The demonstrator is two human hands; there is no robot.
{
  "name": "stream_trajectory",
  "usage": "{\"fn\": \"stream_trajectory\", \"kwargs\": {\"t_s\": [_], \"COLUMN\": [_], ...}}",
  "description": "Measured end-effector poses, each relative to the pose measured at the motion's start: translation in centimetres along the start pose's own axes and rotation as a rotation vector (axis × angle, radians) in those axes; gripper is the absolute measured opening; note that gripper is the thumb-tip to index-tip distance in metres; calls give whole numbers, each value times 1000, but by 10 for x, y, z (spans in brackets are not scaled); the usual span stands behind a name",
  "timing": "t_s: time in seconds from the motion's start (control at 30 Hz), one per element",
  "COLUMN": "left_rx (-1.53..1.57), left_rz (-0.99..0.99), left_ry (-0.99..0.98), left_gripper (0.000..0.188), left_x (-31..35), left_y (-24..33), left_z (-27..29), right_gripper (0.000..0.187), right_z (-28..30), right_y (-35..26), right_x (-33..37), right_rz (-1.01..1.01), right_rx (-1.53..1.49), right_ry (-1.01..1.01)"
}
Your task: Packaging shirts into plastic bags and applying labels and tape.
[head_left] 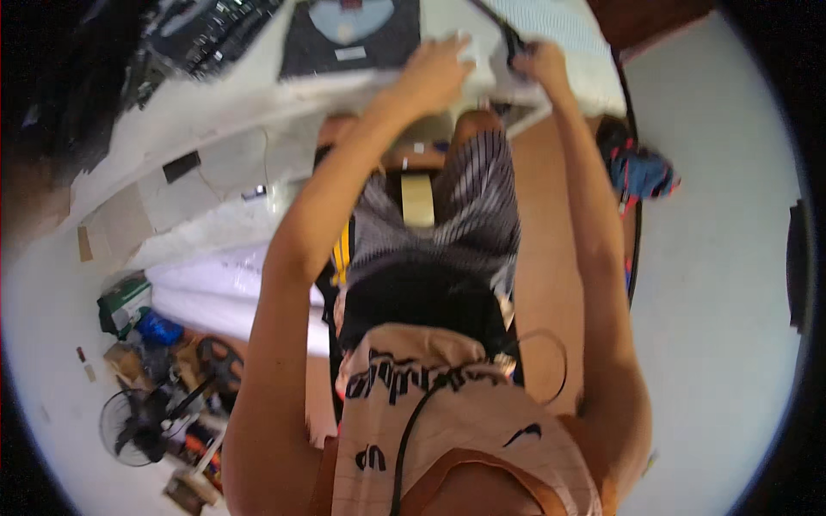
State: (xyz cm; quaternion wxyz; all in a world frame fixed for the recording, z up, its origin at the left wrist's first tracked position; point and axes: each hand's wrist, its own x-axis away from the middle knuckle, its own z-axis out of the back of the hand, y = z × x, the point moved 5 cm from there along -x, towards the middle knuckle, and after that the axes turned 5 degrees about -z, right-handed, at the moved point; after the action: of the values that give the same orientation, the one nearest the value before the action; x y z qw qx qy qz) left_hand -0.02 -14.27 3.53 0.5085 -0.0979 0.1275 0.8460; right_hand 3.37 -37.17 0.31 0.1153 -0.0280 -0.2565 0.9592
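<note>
Right hand [544,65] at one o'clock, fingers grasping a black tool [514,40]; left hand [434,76] at twelve o'clock, finger state indeterminable.

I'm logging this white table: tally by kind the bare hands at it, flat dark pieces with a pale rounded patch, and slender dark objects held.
Bare hands (left hand, right hand): 2
Flat dark grey piece with pale rounded patch: 1
Slender dark object in right hand: 1
Total: 4
</note>
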Motion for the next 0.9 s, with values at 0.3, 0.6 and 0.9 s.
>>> {"fn": "stream_trajectory", "kwargs": {"t_s": [0.3, 0.6, 0.9], "left_rx": [647, 824, 1080], "left_rz": [519, 694, 1015], "left_ry": [235, 56, -40], "left_gripper": [19, 23, 40], "left_x": [198, 239, 242], "left_y": [53, 98, 104], "left_z": [2, -1, -10], "right_gripper": [16, 40, 18], "right_z": [-58, -77, -76], "right_y": [-92, -104, -113], "right_x": [208, 276, 281], "right_rz": [370, 339, 449], "right_rx": [-492, -541, -502], "right_ry": [-7, -428, -247]}}
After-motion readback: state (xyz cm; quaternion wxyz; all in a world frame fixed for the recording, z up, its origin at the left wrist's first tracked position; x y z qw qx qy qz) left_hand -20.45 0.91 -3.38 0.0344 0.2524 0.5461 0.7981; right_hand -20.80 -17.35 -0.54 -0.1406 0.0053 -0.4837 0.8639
